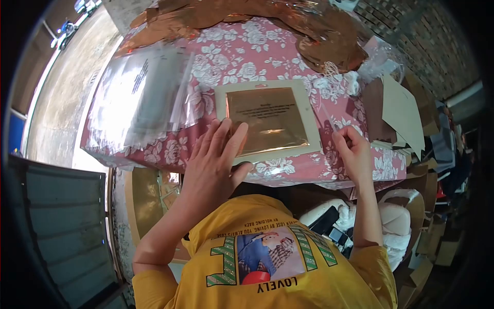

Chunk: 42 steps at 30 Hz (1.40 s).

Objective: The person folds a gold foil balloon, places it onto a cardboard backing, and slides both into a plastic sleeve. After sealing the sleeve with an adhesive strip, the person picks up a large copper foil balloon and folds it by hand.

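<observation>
A flat package lies on the flowered table cover, with a shiny copper-coloured foil sheet, printed dark text and a pale card border with a hang hole at the top. My left hand rests over its lower left edge, fingers stretched out and touching it. Just off its right side, my right hand is closed in a pinch on a thin, clear strip that points up and left. What the strip is made of I cannot make out.
Clear plastic bags are stacked at the table's left. Copper foil runs along the back. White string lies near the right corner, beside card sheets. A white padded seat stands below right.
</observation>
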### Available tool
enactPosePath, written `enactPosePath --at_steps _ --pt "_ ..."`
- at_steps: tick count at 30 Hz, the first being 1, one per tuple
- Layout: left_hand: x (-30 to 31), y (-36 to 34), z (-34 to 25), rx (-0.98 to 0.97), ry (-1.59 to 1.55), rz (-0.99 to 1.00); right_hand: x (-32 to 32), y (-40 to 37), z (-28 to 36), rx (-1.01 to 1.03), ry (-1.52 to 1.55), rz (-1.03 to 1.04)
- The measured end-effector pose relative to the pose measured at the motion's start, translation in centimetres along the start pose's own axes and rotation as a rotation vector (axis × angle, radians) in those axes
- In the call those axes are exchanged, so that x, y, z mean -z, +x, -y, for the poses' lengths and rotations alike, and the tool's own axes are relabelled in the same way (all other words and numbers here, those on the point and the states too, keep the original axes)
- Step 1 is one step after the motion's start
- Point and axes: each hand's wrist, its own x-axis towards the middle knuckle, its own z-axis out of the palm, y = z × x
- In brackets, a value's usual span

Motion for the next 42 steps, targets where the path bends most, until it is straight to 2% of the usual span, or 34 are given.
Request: enactPosePath --at_steps 2,4,6,7,9,10,12,13,16,19,22,26,28,35,36,40,42 --pt "0.2 0.2 0.1 -0.006 -0.014 0.012 0.9 -1.2 -0.7 -0.112 0.085 0.062" --pt "0.4 0.5 0.0 -0.021 -0.002 0.025 1.3 -2.4 -1.5 -0.09 0.088 0.053" --pt "0.4 0.4 0.2 -0.049 0.044 0.027 1.9 -3.9 -1.7 -0.249 0.23 0.085" --pt "0.3 0.4 0.1 -0.065 0.089 0.028 2.8 -4.6 -0.6 -0.383 0.184 0.09" --pt "0.0 0.5 0.2 -0.108 0.114 0.017 3.9 -6.0 -0.4 -0.461 0.175 0.04" --pt "-0.1 0.5 0.2 -0.12 0.154 0.008 4.3 -6.6 -1.1 -0.471 0.052 0.003" --pt "-0.2 0.4 0.1 -0.139 0.213 -0.002 4.6 -8.0 -0.7 -0.371 -0.23 -0.2" --pt "-0.2 0.5 0.0 -0.153 0.21 0.002 4.7 -8.4 0.2 -0.342 -0.222 -0.218" --pt "-0.1 0.7 -0.1 -0.107 0.138 0.023 3.2 -9.6 1.3 -0.194 -0.005 0.04" --pt "0.4 1.1 -0.5 -0.088 0.153 0.081 1.2 -8.4 3.4 -0.091 -0.055 0.109" --pt "-0.2 3.3 -1.4 -0.289 -0.075 0.028 0.6 -7.9 3.2 -0.137 -0.037 0.16" --pt "-2.2 5.6 -2.6 -0.319 -0.02 0.072 0.2 -7.4 3.2 -0.081 -0.085 0.127" --pt "-3.2 5.8 -2.5 -0.298 -0.005 0.09 0.0 -7.1 3.2 -0.01 -0.203 0.101" --pt "-3.6 5.3 -2.3 -0.322 -0.014 0.018 -2.5 -4.6 2.9 0.183 -0.455 -0.042" --pt "-3.6 5.3 -2.2 -0.33 -0.012 0.023 -2.8 -3.8 3.0 0.241 -0.452 -0.07" --pt "-3.8 5.2 -1.9 -0.329 -0.026 0.018 -3.4 -2.4 2.5 0.26 -0.449 -0.05" --pt "-3.6 5.2 -1.7 -0.351 -0.018 0.026 -2.9 -3.0 2.6 0.278 -0.266 -0.058"
